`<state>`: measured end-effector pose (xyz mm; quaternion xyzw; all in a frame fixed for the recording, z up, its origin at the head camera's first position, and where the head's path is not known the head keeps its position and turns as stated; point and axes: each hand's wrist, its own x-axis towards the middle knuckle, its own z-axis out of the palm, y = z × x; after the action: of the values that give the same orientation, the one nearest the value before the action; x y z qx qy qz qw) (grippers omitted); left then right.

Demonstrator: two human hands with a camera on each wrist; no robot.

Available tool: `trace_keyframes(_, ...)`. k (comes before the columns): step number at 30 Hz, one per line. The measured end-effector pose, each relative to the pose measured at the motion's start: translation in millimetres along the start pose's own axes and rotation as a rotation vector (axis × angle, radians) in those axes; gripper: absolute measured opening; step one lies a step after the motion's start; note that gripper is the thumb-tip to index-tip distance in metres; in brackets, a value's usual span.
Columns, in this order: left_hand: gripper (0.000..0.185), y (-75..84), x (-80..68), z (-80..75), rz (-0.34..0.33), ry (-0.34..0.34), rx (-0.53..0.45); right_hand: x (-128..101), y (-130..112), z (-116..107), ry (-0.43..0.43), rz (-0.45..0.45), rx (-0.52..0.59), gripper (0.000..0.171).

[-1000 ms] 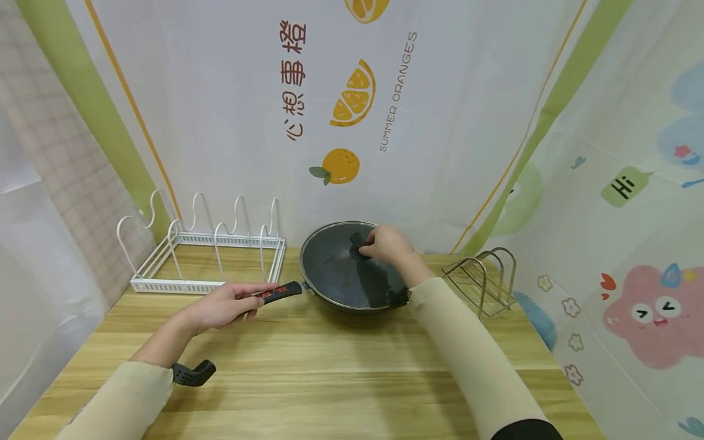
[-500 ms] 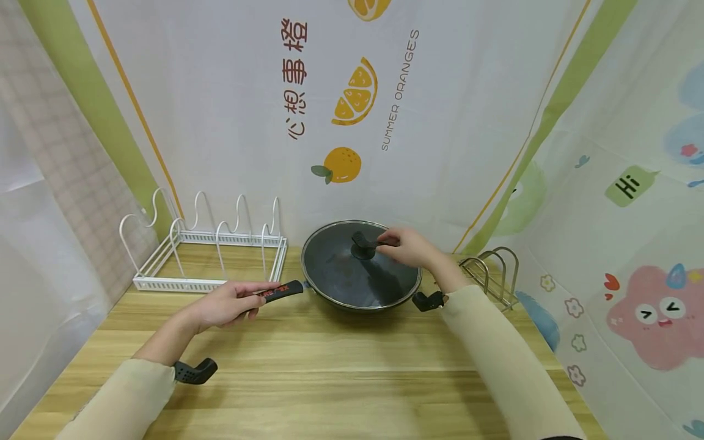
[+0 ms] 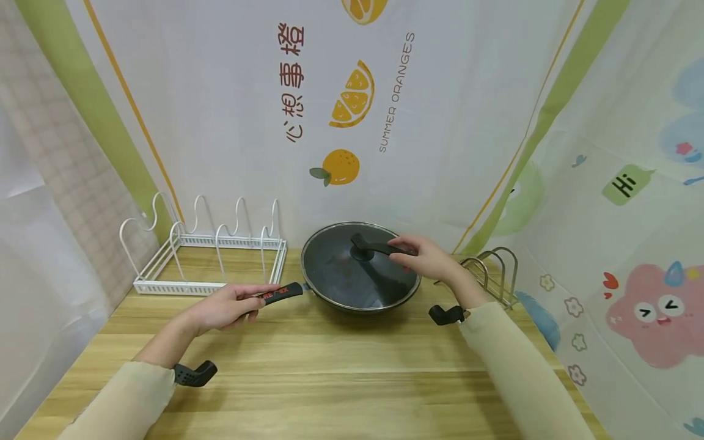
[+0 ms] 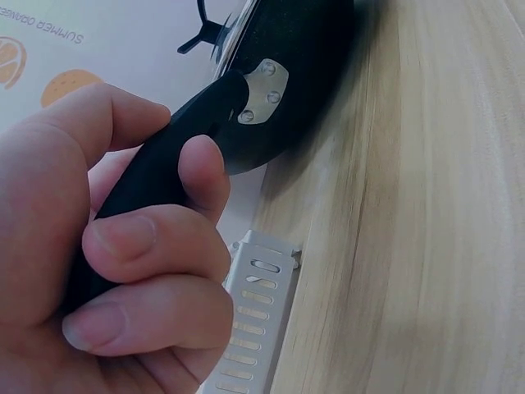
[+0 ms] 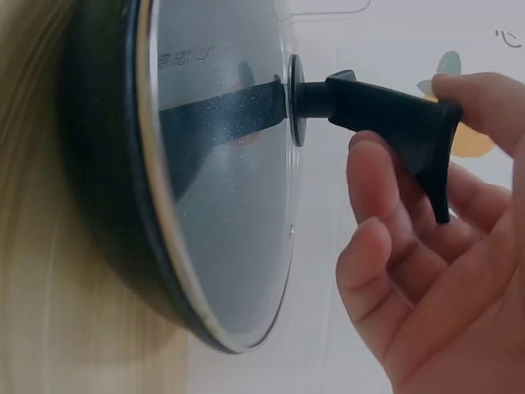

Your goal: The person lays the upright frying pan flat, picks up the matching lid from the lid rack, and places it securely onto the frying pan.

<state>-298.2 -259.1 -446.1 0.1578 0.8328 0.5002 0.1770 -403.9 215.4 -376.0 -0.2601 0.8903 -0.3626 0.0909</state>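
On the light wooden tabletop [image 3: 330, 373], toward its back edge, a black round wok [image 3: 360, 299] is set, covered by a glass lid with a steel rim [image 3: 341, 269]. The wok's long black handle with red lettering [image 3: 279, 294] is gripped by the left hand [image 3: 225, 305]; in the left wrist view the fingers [image 4: 156, 246] are seen curled round the handle [image 4: 164, 172], close to its riveted joint. The black angled lid handle [image 3: 374, 247] is pinched by the right hand [image 3: 426, 260]: in the right wrist view the thumb [image 5: 484, 103] is laid on top of the handle's outer end [image 5: 394, 123] and the fingertips [image 5: 369, 172] are pressed up from beneath. The lid [image 5: 221, 189] is seated on the wok's rim. A white wire rack with wavy dividers [image 3: 209, 250] stands just left of the wok, and a steel wire rack [image 3: 492, 278] stands to its right, behind the right wrist. A wall sheet printed with oranges [image 3: 341, 165] hangs behind.
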Motion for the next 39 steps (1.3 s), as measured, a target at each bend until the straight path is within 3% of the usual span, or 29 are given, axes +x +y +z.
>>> trace_keyframes(19, 0.049, 0.5, 0.3, 0.9, -0.005, -0.007, -0.011, -20, 21, 7, -0.015, -0.041, 0.247, 0.059)
trace_keyframes(39, 0.05, 0.3, -1.0, 0.4, 0.022, -0.023, -0.034, -21, 20, 15, 0.042, -0.037, 0.264, 0.058)
